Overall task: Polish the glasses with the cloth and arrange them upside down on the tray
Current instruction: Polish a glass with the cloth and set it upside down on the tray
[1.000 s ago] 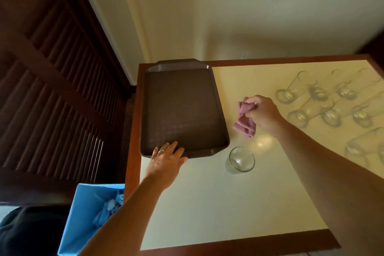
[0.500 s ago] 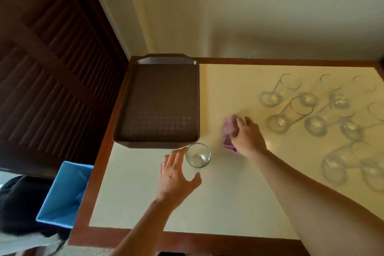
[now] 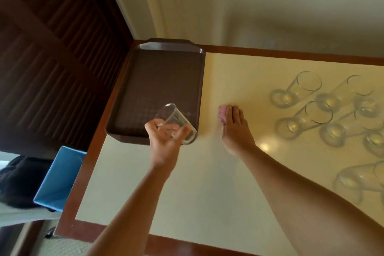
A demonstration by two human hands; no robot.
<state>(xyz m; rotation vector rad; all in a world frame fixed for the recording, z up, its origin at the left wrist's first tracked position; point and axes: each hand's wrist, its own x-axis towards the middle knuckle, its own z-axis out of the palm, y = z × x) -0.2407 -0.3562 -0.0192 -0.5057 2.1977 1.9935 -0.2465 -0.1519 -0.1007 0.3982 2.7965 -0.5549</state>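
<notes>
One glass up in the left hand, cloth pinned under the right

The left hand (image 3: 164, 143) is closed around a short clear glass (image 3: 176, 123), fingers wrapped round its lower part, holding it tilted in the air over the near edge of the brown tray (image 3: 158, 81); the lift probably brings it within reach of the cloth. The right hand (image 3: 235, 129) lies flat on the cream table (image 3: 187, 183), fingers pressing down the pink cloth (image 3: 222, 114), likely gathering it up for the polish. The tray lies at the table's far left corner, nothing on it, leaving it free for polished glasses to go rims down. To the right, well apart from the tray, the remaining tall glasses (image 3: 301, 118) stand in a loose cluster, apparently unpolished. A blue bin (image 3: 59, 176) sits off the table's left side.
</notes>
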